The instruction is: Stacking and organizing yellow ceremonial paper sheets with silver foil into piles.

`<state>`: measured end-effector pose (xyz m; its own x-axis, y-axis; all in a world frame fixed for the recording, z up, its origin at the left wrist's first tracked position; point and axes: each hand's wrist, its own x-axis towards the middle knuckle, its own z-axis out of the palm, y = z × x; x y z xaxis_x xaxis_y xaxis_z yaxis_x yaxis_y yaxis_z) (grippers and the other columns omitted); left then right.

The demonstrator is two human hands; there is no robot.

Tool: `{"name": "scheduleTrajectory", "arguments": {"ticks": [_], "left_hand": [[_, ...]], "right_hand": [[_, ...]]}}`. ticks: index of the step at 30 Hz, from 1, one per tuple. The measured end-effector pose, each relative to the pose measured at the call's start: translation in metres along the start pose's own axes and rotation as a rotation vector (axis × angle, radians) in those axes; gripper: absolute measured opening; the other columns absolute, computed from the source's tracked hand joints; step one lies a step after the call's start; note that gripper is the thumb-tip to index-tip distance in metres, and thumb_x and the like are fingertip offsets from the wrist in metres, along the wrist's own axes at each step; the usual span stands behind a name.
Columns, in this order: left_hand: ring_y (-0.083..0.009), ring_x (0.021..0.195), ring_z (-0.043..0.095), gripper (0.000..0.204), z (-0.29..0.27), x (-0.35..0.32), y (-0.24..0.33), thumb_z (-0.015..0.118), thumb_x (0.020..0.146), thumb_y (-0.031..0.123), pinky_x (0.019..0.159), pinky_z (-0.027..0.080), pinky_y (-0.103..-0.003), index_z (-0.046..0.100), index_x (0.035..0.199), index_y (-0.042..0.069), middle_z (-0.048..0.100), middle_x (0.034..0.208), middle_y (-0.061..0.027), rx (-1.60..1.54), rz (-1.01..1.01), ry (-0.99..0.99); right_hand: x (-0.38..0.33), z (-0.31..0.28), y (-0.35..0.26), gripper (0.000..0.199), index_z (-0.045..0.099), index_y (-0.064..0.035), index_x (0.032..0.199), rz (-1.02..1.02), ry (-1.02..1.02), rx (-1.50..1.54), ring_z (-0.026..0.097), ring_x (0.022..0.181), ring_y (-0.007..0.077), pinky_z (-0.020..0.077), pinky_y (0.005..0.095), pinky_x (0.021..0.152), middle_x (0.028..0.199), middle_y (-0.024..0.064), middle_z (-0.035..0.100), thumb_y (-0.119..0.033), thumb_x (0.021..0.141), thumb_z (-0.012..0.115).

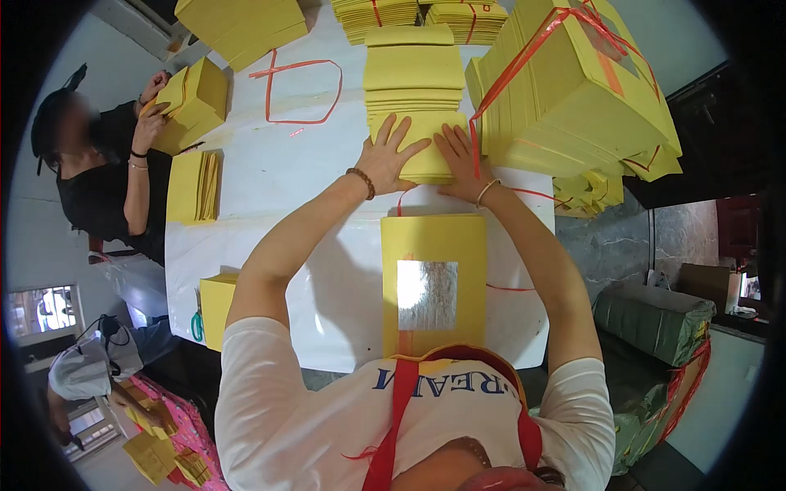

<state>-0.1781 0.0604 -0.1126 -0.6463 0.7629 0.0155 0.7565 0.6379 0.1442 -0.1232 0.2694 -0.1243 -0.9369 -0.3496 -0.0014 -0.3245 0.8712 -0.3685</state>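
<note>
My left hand (pixel 388 159) lies with fingers spread on the left side of a stack of yellow paper sheets (pixel 427 149). On the stack's right side rests my right hand (pixel 463 173), its fingers stretched out too. Beyond them, more yellow sheets (pixel 413 65) lie in overlapping bundles running toward the far edge. Between my forearms and close to my body is another yellow stack (pixel 434 237) with a shiny silver square (pixel 427 296) on top. Red string (pixel 524 193) shows on the table beside my right wrist.
Tall yellow stacks tied with red ribbon (pixel 524 78) stand at the right on the white table (pixel 327 237). A red ribbon loop (pixel 304 121) lies far left. Green-handled scissors (pixel 197 325) are at the left edge. One person (pixel 98 164) handles yellow stacks there; another person (pixel 90 372) is behind.
</note>
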Motion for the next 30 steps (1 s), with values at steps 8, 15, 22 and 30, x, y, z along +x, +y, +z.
{"name": "scheduleTrajectory", "arguments": {"ticks": [8, 15, 22, 30], "left_hand": [[-0.0386, 0.135, 0.006, 0.092, -0.025, 0.0, 0.011, 0.069, 0.063, 0.058, 0.095, 0.015, -0.071, 0.022, 0.139, 0.036, 0.01, 0.148, -0.0133, 0.152, -0.089, -0.111], [-0.0356, 0.133, 0.017, 0.075, -0.046, -0.036, 0.02, 0.059, 0.075, 0.056, 0.099, 0.013, -0.064, 0.029, 0.137, 0.027, 0.016, 0.146, -0.0174, 0.031, -0.047, 0.206], [-0.0334, 0.117, 0.043, 0.041, -0.041, -0.152, 0.075, 0.059, 0.082, 0.026, 0.096, 0.031, -0.044, 0.053, 0.12, 0.012, 0.042, 0.13, -0.0199, -0.433, -0.121, 0.399], [-0.0246, 0.123, 0.038, 0.048, -0.008, -0.235, 0.152, 0.045, 0.093, 0.025, 0.101, 0.032, -0.035, 0.033, 0.136, 0.007, 0.034, 0.137, -0.0156, -0.993, -0.372, 0.436]], "right_hand": [[0.005, -0.027, 0.004, 0.093, 0.026, -0.0002, 0.137, -0.008, 0.001, 0.347, 0.012, 0.136, 0.0325, 0.0217, 0.0384, 0.108, 0.146, 0.0227, 0.01, -0.041, 0.068, 0.072], [-0.056, -0.043, -0.007, 0.056, 0.04, -0.0039, 0.132, -0.098, 0.26, 0.754, 0.027, 0.132, 0.028, 0.0273, 0.033, 0.104, 0.142, 0.0201, 0.027, -0.029, 0.086, 0.059], [-0.196, -0.012, -0.053, 0.042, 0.042, -0.006, 0.131, 0.294, 0.326, 1.091, 0.039, 0.124, 0.0184, 0.0299, 0.0308, 0.102, 0.134, 0.007, 0.043, -0.012, 0.09, 0.05], [-0.251, 0.006, -0.112, 0.056, 0.024, -0.0064, 0.141, 0.2, 0.32, 1.018, 0.019, 0.135, 0.0219, 0.0152, 0.035, 0.109, 0.147, 0.0092, 0.022, -0.024, 0.092, 0.046]]}}
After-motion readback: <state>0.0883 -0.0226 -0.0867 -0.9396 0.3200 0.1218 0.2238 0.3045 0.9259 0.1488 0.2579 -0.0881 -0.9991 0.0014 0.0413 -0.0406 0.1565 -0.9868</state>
